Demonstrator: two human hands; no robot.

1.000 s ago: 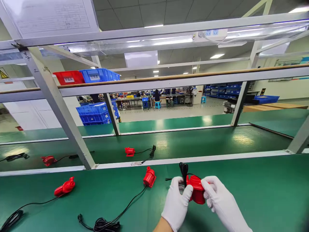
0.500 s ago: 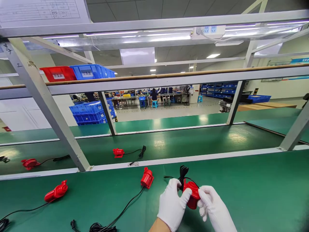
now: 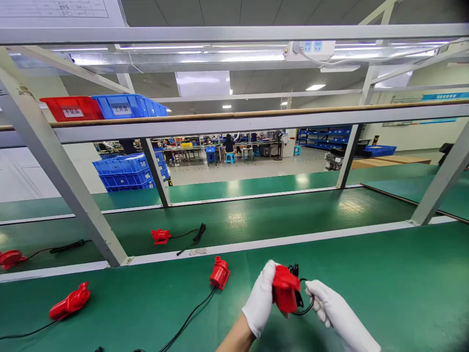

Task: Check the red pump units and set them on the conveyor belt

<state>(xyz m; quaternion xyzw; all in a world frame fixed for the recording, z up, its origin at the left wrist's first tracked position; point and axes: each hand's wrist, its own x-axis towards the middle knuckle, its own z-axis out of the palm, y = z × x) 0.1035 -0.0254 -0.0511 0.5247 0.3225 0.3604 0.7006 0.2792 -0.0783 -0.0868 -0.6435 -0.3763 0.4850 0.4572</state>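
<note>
A red pump (image 3: 286, 289) is held up over the green near surface by my left hand (image 3: 261, 297), white-gloved and closed on its left side. My right hand (image 3: 330, 305), also gloved, pinches the pump's black cable (image 3: 309, 308), which loops at the pump's right side. Part of the cable bundle (image 3: 293, 269) shows behind the pump. Another red pump (image 3: 220, 273) rests left of my hands, its cable running down toward the bottom edge. Farther left lies a third red pump (image 3: 70, 301) with its cable.
Beyond the white rail (image 3: 256, 243), more red pumps (image 3: 160, 236) with black cables lie on the green belt (image 3: 271, 215). Slanted metal posts (image 3: 69, 171) stand at left and right. A red bin (image 3: 72, 108) and a blue bin (image 3: 128, 106) sit on the overhead shelf.
My left hand has lifted and turned the red pump. My right hand has moved from the pump's side to its cable, slightly rightward. The view has shifted, moving the other pumps left.
</note>
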